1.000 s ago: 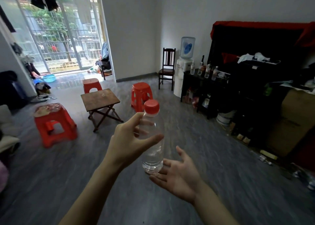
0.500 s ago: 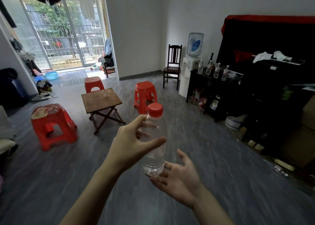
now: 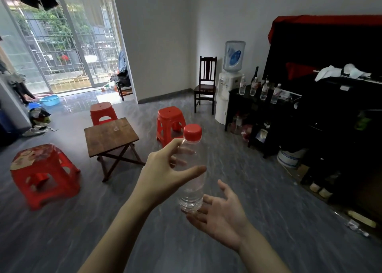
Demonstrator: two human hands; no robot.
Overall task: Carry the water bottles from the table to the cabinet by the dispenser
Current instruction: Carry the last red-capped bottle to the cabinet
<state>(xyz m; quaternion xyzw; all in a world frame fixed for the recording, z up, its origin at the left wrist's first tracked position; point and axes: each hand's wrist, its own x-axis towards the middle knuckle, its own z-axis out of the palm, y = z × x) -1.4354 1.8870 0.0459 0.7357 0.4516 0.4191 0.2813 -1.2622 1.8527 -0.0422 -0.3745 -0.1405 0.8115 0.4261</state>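
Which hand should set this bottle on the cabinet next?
Left. The left hand already grips the bottle upright; the right hand is open beneath its base, only supporting. The cabinet lies ahead to the right, so reaching across is likely manageable.

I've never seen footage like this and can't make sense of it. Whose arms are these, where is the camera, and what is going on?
There is no machine here. The camera sits on a person's head, looking forward and down, so you see that person's own arms. The left hand grips a clear water bottle with a red cap. The right hand is open, palm up, just under the bottle's base. Behind them stands a small wooden table among red stools. At the right wall, a dark cabinet beside the water dispenser already carries several bottles.
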